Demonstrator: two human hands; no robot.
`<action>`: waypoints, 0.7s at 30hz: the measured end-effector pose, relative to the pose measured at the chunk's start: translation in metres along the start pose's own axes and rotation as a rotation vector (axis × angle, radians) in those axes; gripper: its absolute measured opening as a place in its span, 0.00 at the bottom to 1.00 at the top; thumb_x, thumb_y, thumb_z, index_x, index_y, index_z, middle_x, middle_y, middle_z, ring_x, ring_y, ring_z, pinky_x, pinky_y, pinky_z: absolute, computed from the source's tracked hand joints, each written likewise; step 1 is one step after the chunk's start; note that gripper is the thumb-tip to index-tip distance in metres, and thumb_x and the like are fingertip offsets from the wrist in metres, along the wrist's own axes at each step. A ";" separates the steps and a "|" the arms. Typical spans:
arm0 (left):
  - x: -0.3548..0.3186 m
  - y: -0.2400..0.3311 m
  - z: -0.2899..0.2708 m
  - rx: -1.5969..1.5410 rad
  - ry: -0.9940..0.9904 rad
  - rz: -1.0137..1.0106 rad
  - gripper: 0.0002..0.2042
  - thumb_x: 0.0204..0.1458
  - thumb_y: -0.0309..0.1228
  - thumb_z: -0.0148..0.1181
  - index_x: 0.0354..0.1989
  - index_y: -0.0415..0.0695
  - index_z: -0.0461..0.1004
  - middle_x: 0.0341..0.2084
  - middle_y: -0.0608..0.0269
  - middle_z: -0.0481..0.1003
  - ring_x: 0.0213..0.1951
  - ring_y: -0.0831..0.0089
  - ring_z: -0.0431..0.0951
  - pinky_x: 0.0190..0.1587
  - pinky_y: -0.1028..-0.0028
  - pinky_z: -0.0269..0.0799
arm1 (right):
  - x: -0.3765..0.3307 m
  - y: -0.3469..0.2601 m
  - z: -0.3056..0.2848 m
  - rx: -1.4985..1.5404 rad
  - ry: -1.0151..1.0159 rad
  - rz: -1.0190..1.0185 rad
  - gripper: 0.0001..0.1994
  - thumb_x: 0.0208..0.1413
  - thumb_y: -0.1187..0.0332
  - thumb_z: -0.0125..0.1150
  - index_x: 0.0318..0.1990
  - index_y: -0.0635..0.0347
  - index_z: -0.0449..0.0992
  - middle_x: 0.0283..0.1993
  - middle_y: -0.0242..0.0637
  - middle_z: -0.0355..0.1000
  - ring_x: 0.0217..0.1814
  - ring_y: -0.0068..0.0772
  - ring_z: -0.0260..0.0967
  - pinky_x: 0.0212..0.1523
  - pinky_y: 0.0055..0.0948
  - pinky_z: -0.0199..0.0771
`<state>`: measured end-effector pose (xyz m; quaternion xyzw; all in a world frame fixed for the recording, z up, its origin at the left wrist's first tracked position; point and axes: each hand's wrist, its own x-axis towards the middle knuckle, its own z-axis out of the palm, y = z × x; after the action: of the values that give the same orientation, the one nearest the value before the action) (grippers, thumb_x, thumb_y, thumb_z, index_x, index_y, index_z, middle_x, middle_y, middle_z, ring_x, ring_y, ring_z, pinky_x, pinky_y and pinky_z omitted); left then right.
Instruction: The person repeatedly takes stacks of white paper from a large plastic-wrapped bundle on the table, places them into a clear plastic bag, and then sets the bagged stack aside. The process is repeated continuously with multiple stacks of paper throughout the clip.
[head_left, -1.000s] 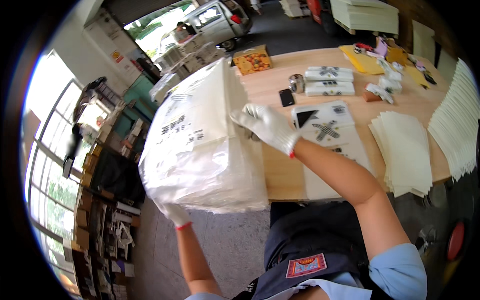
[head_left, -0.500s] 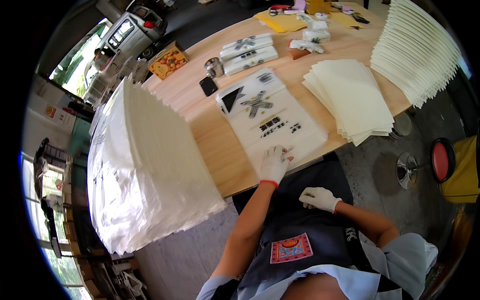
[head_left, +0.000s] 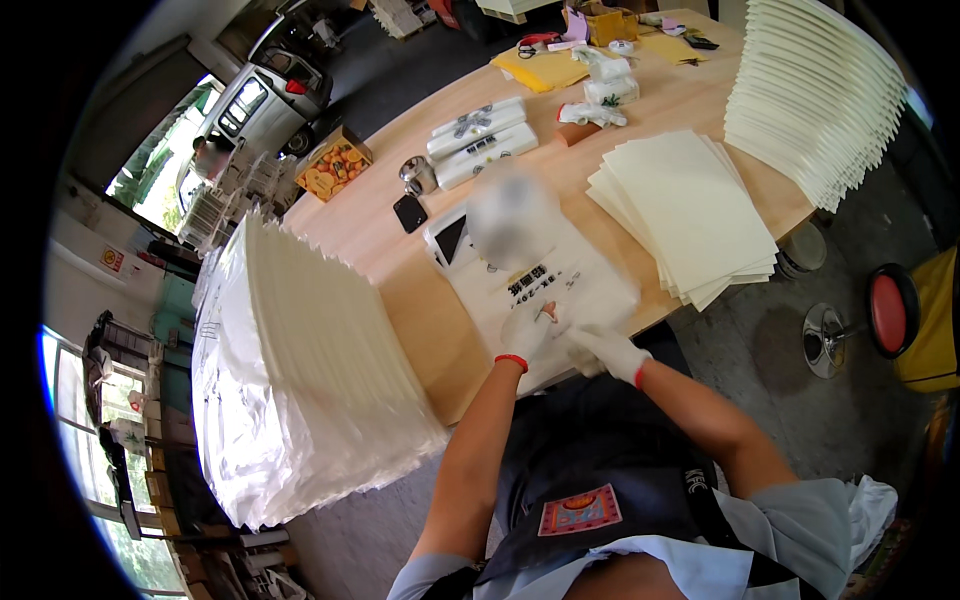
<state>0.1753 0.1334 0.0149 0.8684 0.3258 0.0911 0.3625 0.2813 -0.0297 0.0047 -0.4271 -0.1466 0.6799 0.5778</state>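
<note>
A pale wooden surface (head_left: 420,310) sits under the bag pile (head_left: 575,275). Left of the bag pile is a tall white stack (head_left: 300,370) in shiny, crinkly plastic. Far right of the bag pile is a fan of pale sheets (head_left: 815,100). The bag pile is flat, milky and a bit see-through, with black print and a dark shape at its far left corner. A round, blurry patch hides some print. Just right of the bag pile are loose cream sheets (head_left: 690,210). The left hand (head_left: 528,332), in a white glove, covers some of the bag pile's near end; I cannot tell if its grip pinches any plastic. The right hand (head_left: 610,352), also gloved, is smeary at the bag pile's near edge; I cannot tell if its grip is open or closed. A black phone (head_left: 410,213) lies just past the bag pile's far left corner.
</note>
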 end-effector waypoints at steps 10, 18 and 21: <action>0.015 0.066 -0.107 -1.133 0.202 0.091 0.16 0.54 0.23 0.53 0.51 0.43 0.64 0.28 0.70 0.73 0.26 0.82 0.69 0.27 0.82 0.64 | 0.031 -0.014 -0.048 -1.369 0.506 -0.221 0.24 0.58 0.48 0.47 0.34 0.63 0.76 0.30 0.40 0.74 0.32 0.31 0.72 0.34 0.29 0.69; -0.039 0.138 -0.030 -0.044 0.222 0.752 0.16 0.41 0.18 0.55 0.41 0.45 0.73 0.25 0.56 0.75 0.21 0.66 0.75 0.23 0.69 0.69 | 0.014 -0.049 0.048 -1.406 0.596 -0.652 0.18 0.57 0.57 0.46 0.43 0.60 0.75 0.40 0.49 0.73 0.38 0.46 0.73 0.45 0.38 0.70; -0.108 0.180 -0.018 0.040 -0.022 0.893 0.17 0.35 0.18 0.56 0.37 0.49 0.74 0.21 0.60 0.72 0.24 0.60 0.74 0.27 0.67 0.71 | -0.010 -0.030 0.038 -1.444 0.437 -0.629 0.17 0.55 0.58 0.48 0.43 0.59 0.75 0.41 0.47 0.73 0.40 0.46 0.72 0.45 0.39 0.70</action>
<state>0.1747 -0.0190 0.1607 0.9318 -0.0833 0.2230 0.2740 0.2725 -0.0186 0.0519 -0.7559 -0.5455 0.1255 0.3396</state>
